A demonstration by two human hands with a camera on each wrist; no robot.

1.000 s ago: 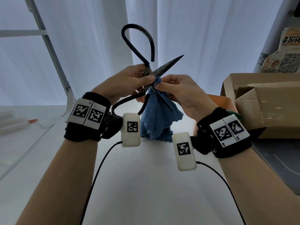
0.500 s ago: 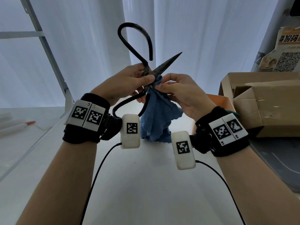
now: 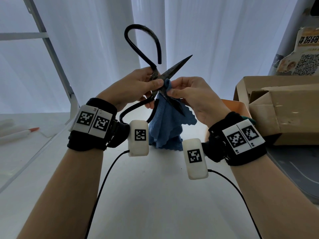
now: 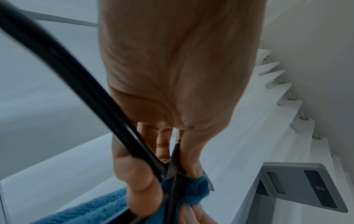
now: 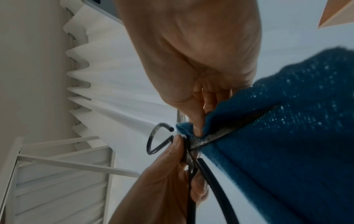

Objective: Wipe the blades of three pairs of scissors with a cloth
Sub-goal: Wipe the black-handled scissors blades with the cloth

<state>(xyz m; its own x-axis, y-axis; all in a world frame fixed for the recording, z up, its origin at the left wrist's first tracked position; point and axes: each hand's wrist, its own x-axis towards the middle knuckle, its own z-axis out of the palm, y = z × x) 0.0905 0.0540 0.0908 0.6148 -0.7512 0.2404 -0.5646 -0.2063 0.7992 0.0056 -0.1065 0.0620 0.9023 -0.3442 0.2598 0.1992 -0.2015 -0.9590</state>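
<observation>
Pinching the black iron scissors point(image 3: 156, 78) at their pivot, the left hand point(image 3: 133, 87) has its thumb on the near face and its fingers curled behind, so its grip is closed on the tool and holds it up in the air above the white tabletop point(image 3: 155, 195). 1 looped handle rises above the hand and the other hangs below it. The blades are spread wide: 1 points up and to the right, bare, and the other slants down and to the right into the blue cloth point(image 3: 165, 128).

The right hand point(image 3: 191, 95) pinches a fold of that cloth around the lower blade just beside the pivot, thumb and fingertips closed on the fabric with the steel between them. The rest of the cloth hangs loose, its lower edge near the tabletop.

To do this stroke well, I would keep the left hand still and draw the pinch from pivot toward tip, along the flats and away from the cutting edge, with the fold thick between fingers and steel. The upper blade looks unwiped at this point and probably needs the same pass.

Only 1 pair is in view; a cardboard box point(image 3: 279, 107) stands to the right.
</observation>
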